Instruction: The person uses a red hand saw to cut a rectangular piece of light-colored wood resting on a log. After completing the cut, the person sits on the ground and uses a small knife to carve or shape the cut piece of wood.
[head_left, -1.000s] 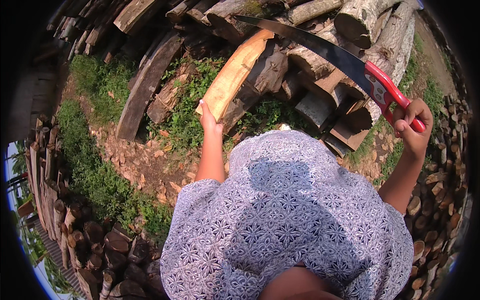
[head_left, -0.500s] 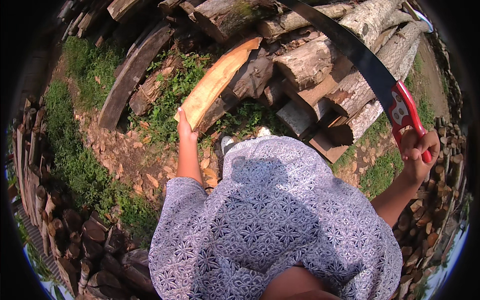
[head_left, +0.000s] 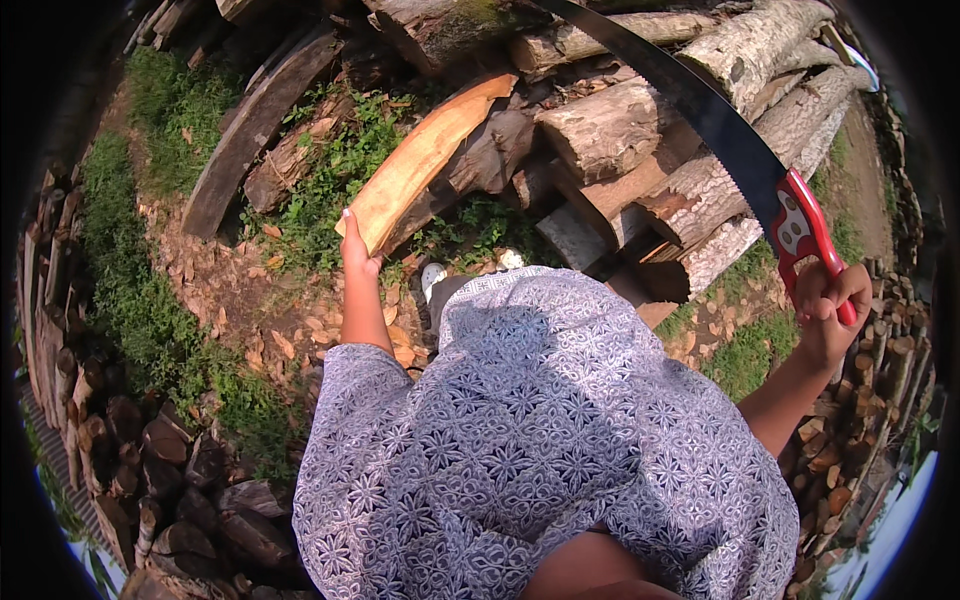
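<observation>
My left hand grips the near end of a long, pale split plank of wood. Its thumb lies on the upper face, while the fingers underneath are mostly hidden. The plank's far end reaches toward the log pile. Out to the right, my right hand is closed round the red handle of a hand saw. The saw's dark toothed blade slants up and away to the left, above the logs and apart from the plank. The blade's tip runs out at the top edge of the view.
Cut logs are heaped ahead and to the right. A dark, weathered beam leans at the left beside green plants. Dry leaves cover the ground. Stacked firewood stands at the lower left and far right.
The view has shifted slightly, so most things sit a little farther left. Both hands keep their holds on the plank and the saw, with little movement of either.
</observation>
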